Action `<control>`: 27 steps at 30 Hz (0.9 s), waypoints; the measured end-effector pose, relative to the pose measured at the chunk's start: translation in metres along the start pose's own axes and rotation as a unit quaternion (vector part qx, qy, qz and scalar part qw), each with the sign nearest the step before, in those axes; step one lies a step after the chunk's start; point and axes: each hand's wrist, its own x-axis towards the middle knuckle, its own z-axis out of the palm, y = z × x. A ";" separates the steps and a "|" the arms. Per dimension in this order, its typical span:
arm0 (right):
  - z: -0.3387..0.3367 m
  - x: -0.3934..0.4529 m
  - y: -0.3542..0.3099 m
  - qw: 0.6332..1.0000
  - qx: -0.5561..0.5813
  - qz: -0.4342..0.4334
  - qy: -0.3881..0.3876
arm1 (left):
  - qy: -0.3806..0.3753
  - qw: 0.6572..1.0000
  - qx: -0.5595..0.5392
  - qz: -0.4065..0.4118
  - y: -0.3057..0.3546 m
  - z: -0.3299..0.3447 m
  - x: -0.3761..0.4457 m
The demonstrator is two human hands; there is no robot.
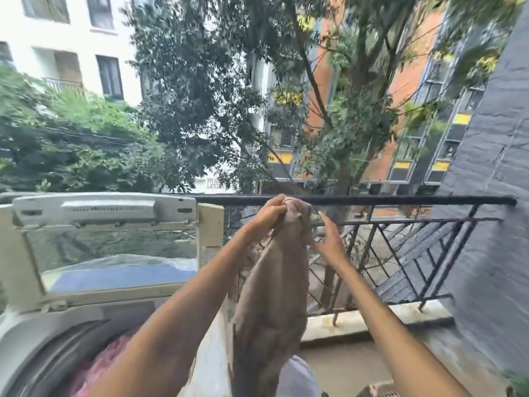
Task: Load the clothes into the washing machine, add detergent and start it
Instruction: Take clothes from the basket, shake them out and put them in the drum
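The left hand (269, 210) grips the brown garment (274, 282) aloft for loading into the washing machine (43, 339) at 8 o'clock; the right hand (329, 239) hovers open.

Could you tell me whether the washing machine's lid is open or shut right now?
Open. The lid stands raised behind the tub opening, and pink clothes show inside the drum.

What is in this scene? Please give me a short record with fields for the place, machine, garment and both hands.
place: balcony with a black railing
machine: washing machine, lid up, pink clothes inside
garment: brown garment, hanging beside the machine
left hand: grips the garment's top
right hand: fingers straight, beside the garment
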 end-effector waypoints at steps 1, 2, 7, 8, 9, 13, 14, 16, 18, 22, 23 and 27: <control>-0.001 0.005 -0.010 1.000 0.015 -0.004 -0.018 | -0.008 1.000 0.005 0.008 0.011 -0.004 0.000; -0.002 0.007 -0.023 0.999 0.036 -0.005 -0.039 | -0.011 1.000 0.015 0.020 0.021 -0.010 -0.002; -0.019 0.020 -0.067 0.996 -0.049 -0.045 -0.064 | 0.028 0.990 0.115 0.080 0.061 -0.055 -0.019; -0.024 0.023 -0.074 0.995 -0.056 -0.057 -0.060 | 0.042 0.987 0.125 0.086 0.067 -0.064 -0.022; -0.026 0.027 -0.083 0.994 -0.050 -0.068 -0.075 | 0.061 0.985 0.130 0.095 0.073 -0.076 -0.024; -0.013 0.029 -0.113 0.963 -0.013 -0.094 -0.253 | 0.076 0.975 0.151 0.144 0.101 -0.093 -0.032; 0.000 0.027 -0.120 0.953 0.001 -0.085 -0.289 | 0.076 0.974 0.147 0.152 0.108 -0.097 -0.036; 0.028 0.026 -0.130 0.939 0.005 -0.065 -0.337 | 0.083 0.974 0.128 0.165 0.121 -0.105 -0.044; 0.055 0.022 -0.140 0.935 -0.015 -0.080 -0.345 | 0.110 0.972 0.114 0.173 0.130 -0.119 -0.054; 0.080 0.011 -0.189 0.959 0.060 -0.101 -0.258 | 0.241 0.946 0.102 0.191 0.141 -0.161 -0.082; 0.083 0.008 -0.206 0.958 0.094 -0.110 -0.247 | 0.271 0.938 0.097 0.193 0.143 -0.171 -0.091; 0.096 -0.007 -0.277 0.948 0.246 -0.159 -0.127 | 0.348 0.916 0.096 0.174 0.134 -0.207 -0.132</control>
